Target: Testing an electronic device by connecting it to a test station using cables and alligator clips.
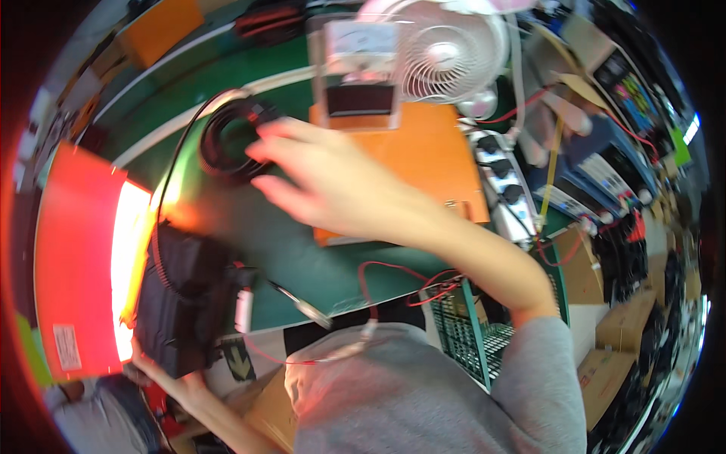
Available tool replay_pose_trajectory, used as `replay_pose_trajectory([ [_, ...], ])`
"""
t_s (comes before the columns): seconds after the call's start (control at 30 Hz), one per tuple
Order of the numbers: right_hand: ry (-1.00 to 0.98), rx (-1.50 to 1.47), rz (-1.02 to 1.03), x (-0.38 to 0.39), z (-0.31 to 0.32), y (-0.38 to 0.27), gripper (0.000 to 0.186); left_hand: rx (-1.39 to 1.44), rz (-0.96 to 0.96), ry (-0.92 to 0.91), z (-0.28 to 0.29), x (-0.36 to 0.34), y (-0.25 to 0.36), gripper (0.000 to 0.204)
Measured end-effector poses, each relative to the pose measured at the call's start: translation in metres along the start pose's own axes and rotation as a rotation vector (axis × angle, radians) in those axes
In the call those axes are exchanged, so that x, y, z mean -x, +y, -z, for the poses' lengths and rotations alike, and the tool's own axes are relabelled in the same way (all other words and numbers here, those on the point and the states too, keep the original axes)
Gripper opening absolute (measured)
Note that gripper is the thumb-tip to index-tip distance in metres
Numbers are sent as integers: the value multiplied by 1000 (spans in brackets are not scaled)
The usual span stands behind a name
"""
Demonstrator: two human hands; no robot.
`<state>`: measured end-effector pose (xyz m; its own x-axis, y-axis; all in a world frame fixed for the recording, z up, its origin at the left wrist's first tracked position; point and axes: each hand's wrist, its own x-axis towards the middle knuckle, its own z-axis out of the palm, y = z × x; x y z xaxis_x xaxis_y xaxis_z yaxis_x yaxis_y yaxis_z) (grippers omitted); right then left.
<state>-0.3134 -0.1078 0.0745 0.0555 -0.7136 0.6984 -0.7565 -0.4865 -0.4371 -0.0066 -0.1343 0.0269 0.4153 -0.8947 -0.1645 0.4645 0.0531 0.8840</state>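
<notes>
My right hand reaches across the bench from the right, slightly smeared by motion. Its fingertips overlap the right side of a coiled black cable and seem to grip it; the exact hold is unclear. From the coil a thin black lead runs down to a bulky black lamp body at the left. A glaring white lit face shows along the lamp's left side, beside a red-orange panel with a white label. My left hand holds the lamp's lower end, its fingers partly hidden.
An orange board lies on the green bench, with a clear-framed meter and a white fan behind it. Right of it are a power strip and blue instruments. Red wires trail near a green wire basket.
</notes>
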Motion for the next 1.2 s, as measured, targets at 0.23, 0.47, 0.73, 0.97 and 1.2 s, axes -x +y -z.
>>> replay_pose_trajectory([
  [0.23,-485,-180,-255,93,34,-56,15,-42,311,-395,29,-14,-22,56],
  [0.47,-443,180,-178,158,-24,-91,30,-1204,-643,-154,34,-5,-8,40],
  [0.73,-280,94,-372,172,-50,-93,23,-1223,-1514,-1146,-4,85,-24,20],
  [0.97,-282,-106,-589,154,-22,-98,14,-1071,-1472,-1305,-21,76,-60,19],
  [1.2,-201,-1124,-1368,148,-15,-91,15,-989,-1794,-1152,-17,74,-66,13],
])
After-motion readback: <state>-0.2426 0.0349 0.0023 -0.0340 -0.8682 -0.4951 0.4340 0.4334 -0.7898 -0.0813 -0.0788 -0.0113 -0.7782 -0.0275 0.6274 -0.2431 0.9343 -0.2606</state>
